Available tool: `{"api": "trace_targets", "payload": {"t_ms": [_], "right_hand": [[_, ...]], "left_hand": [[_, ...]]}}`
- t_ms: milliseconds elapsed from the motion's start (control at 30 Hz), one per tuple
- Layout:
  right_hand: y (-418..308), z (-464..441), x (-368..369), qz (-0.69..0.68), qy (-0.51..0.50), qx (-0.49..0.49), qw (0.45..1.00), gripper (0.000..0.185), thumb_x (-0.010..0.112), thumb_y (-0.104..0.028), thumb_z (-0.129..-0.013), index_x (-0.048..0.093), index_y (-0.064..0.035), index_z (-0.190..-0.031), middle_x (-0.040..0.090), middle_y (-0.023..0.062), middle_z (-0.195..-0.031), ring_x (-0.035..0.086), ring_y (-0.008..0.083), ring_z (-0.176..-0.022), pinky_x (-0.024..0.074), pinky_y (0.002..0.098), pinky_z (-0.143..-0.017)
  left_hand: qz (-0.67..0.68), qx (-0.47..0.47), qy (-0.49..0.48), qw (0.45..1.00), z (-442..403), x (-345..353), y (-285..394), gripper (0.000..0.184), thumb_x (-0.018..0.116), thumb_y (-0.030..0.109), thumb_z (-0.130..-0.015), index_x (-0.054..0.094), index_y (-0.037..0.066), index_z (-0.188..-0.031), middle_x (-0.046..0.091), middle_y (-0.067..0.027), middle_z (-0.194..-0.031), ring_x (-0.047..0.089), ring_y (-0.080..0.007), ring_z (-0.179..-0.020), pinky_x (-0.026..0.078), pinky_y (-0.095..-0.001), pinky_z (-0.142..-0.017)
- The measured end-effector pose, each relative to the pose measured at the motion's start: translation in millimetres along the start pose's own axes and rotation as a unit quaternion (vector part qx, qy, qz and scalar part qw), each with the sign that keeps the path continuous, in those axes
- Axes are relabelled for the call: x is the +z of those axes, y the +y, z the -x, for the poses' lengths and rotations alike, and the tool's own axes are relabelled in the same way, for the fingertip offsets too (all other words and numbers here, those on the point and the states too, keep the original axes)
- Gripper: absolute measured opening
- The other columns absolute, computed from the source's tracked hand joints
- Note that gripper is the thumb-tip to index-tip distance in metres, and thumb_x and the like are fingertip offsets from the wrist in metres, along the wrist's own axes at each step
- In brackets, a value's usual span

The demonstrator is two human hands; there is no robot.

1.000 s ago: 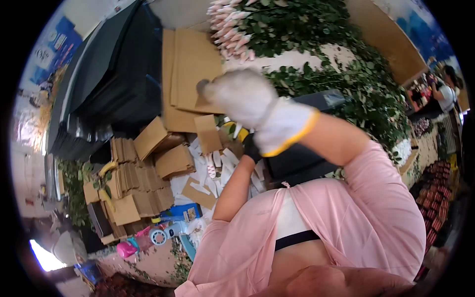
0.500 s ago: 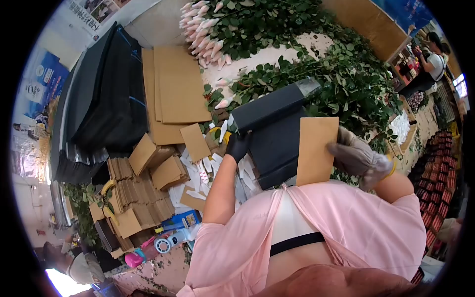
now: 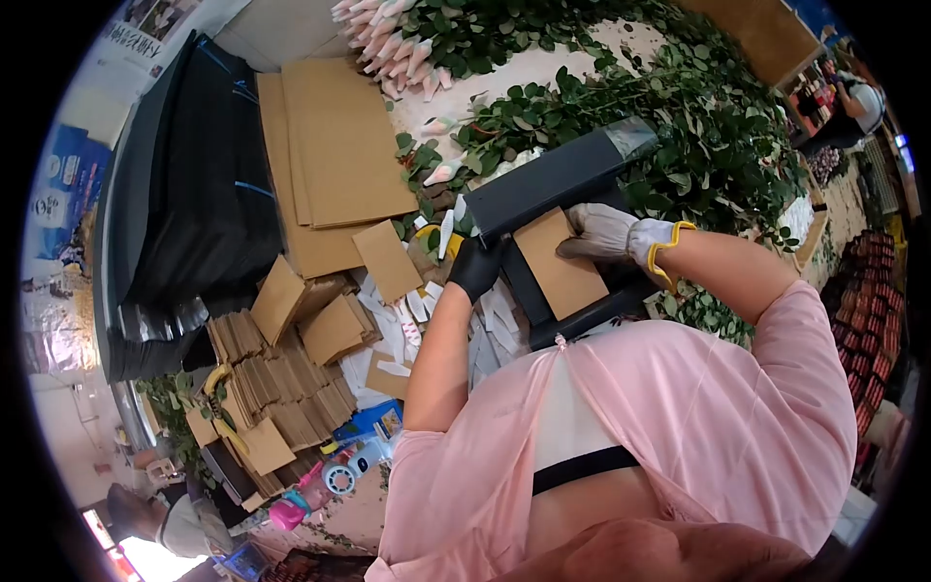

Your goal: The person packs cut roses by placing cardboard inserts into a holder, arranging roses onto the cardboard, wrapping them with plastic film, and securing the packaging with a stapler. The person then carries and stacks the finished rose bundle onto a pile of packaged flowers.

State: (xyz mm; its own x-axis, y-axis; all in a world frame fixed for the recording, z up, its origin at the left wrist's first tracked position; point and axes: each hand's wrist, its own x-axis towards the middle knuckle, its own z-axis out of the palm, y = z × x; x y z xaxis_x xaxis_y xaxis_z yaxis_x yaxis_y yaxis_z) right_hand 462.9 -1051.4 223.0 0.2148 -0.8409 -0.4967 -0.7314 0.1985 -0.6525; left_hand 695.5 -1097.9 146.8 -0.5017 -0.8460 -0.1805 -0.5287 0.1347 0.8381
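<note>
My left hand [image 3: 476, 268], in a black glove, grips the near-left end of a black folded board [image 3: 553, 184]. The board has a raised flap, with clear plastic at its far right end. My right hand [image 3: 603, 233], in a grey glove with a yellow cuff edge, is closed on the right edge of a brown cardboard piece [image 3: 562, 267]. That cardboard lies slanted over the inside of the black board, below the raised flap. My left fingertips are partly hidden against the dark board.
Stacks of small cardboard pieces [image 3: 281, 378] and large cardboard sheets [image 3: 339, 145] lie left, beside tall black sheets [image 3: 194, 213]. White paper strips [image 3: 495, 320] are scattered nearby. Leafy stems [image 3: 718, 165] and wrapped pink flowers [image 3: 388, 44] cover the back. A small fan [image 3: 339, 479] stands front left.
My right hand has carried the cardboard piece left and away from my body, from upright beside the board to lying over it. My left hand stays at the board's end.
</note>
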Motion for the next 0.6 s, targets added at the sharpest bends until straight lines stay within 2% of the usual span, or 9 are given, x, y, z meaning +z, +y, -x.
{"api": "trace_targets", "payload": {"t_ms": [133,200,267,300,367,467,533,567,600], "right_hand": [[22,-11,10,0.049,0.032,-0.06,0.996,0.045,0.066,-0.04,-0.072,0.058,0.0037,-0.078,0.062,0.0195,-0.07,0.061,0.0336,-0.064,0.0471,0.0381,-0.061],[22,-12,7,0.047,0.023,-0.07,0.996,0.046,0.066,-0.041,-0.072,0.059,0.0037,-0.08,0.063,0.0194,-0.073,0.061,0.0343,-0.067,0.047,0.0381,-0.062],[8,-6,1,-0.015,-0.044,-0.014,0.999,0.045,0.065,-0.042,-0.073,0.062,0.0023,-0.081,0.065,0.0202,-0.082,0.062,0.0353,-0.076,0.0486,0.0373,-0.066],[1,-3,1,-0.013,-0.045,-0.016,0.999,0.045,0.065,-0.042,-0.073,0.062,0.0023,-0.081,0.065,0.0202,-0.082,0.062,0.0353,-0.076,0.0486,0.0373,-0.066],[-20,6,1,0.237,0.048,0.013,0.97,0.037,0.063,-0.04,-0.075,0.066,-0.0026,-0.079,0.067,0.0178,-0.084,0.064,0.0335,-0.081,0.0504,0.0359,-0.069],[-73,20,-24,0.509,-0.188,0.009,0.84,0.028,0.061,-0.031,-0.079,0.071,-0.0076,-0.09,0.069,0.0103,-0.084,0.068,0.0248,-0.082,0.0524,0.0359,-0.068],[-72,17,-5,0.484,-0.251,0.017,0.838,0.022,0.062,-0.025,-0.077,0.071,-0.0106,-0.091,0.069,0.0072,-0.091,0.067,0.0251,-0.085,0.0526,0.0379,-0.067],[-87,29,-6,0.453,-0.236,-0.071,0.857,0.019,0.06,-0.021,-0.079,0.071,-0.0102,-0.091,0.069,0.0069,-0.089,0.067,0.0257,-0.083,0.0527,0.038,-0.065],[-81,26,7,0.44,-0.206,-0.051,0.872,0.02,0.058,-0.02,-0.08,0.071,-0.0095,-0.091,0.069,0.0084,-0.086,0.067,0.0258,-0.08,0.0528,0.0362,-0.065]], "left_hand": [[-0.263,-0.155,-0.046,0.951,22,-13,34,0.04,0.049,0.041,-0.09,0.062,0.007,-0.107,0.063,-0.0248,-0.086,0.061,-0.0398,-0.084,0.048,-0.0426,-0.078],[-0.221,-0.115,-0.119,0.961,55,-30,79,0.042,0.06,0.041,-0.083,0.061,0.006,-0.109,0.064,-0.0215,-0.091,0.062,-0.0364,-0.088,0.047,-0.0432,-0.082],[-0.035,0.114,-0.039,0.992,69,-11,66,0.058,0.073,0.037,-0.071,0.055,0.007,-0.118,0.059,-0.019,-0.111,0.056,-0.0339,-0.104,0.043,-0.0431,-0.091],[-0.076,0.201,-0.032,0.976,62,-2,60,0.082,0.081,0.034,-0.06,0.045,0.008,-0.13,0.042,-0.0198,-0.133,0.041,-0.0372,-0.122,0.034,-0.0453,-0.101],[-0.138,0.205,-0.027,0.969,55,17,49,0.09,0.081,0.035,-0.058,0.04,0.007,-0.134,0.037,-0.0221,-0.137,0.035,-0.0402,-0.126,0.03,-0.0465,-0.104],[-0.202,0.19,-0.045,0.96,48,23,47,0.105,0.082,0.036,-0.052,0.031,0.005,-0.139,0.03,-0.027,-0.141,0.026,-0.0445,-0.131,0.024,-0.0491,-0.108],[-0.174,0.179,-0.052,0.967,50,21,51,0.102,0.081,0.035,-0.054,0.032,0.003,-0.138,0.03,-0.027,-0.14,0.027,-0.0441,-0.131,0.024,-0.0485,-0.108],[-0.197,0.199,-0.04,0.959,47,26,43,0.099,0.08,0.035,-0.054,0.035,0.002,-0.136,0.031,-0.0266,-0.14,0.026,-0.0425,-0.132,0.024,-0.048,-0.108],[-0.22,0.218,-0.025,0.95,46,28,38,0.096,0.08,0.035,-0.055,0.037,0.001,-0.134,0.032,-0.0261,-0.139,0.026,-0.0409,-0.132,0.023,-0.0475,-0.108]]}}
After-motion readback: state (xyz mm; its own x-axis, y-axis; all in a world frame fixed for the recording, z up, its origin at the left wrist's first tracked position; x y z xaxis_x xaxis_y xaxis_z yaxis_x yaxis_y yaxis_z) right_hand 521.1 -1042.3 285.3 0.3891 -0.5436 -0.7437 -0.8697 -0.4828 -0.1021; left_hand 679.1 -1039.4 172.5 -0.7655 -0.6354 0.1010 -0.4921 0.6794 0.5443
